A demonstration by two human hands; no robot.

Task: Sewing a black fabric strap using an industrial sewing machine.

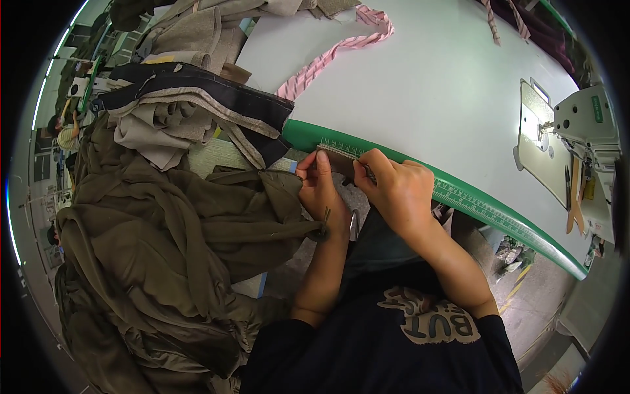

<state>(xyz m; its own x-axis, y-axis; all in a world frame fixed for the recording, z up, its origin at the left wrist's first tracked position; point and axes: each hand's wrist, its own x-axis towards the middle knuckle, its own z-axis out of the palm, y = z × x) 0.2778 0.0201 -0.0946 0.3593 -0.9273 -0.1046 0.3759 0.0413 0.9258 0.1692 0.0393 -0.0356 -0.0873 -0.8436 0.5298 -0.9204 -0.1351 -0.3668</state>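
Observation:
My left hand [319, 185] pinches the left end of a small brown fabric piece [338, 163] between thumb and fingers. The other end is gripped by my right hand [399, 186], its fingers curled down onto the cloth. The piece is stretched along the table's green front edge [387, 154], against the ruler markings printed there. A light seam or trim runs along its upper side. A pile of olive-brown garments [177, 217] lies just left of my left hand, and a cord end from it hangs by my left wrist.
A sewing machine [581, 125] stands at the right of the white table [453, 72], with scissors [575, 203] beside it. A pink striped fabric strip [328, 56] lies at the back left. Black cloth [203, 85] with grey edging rests nearer. A person [68, 135] is far left.

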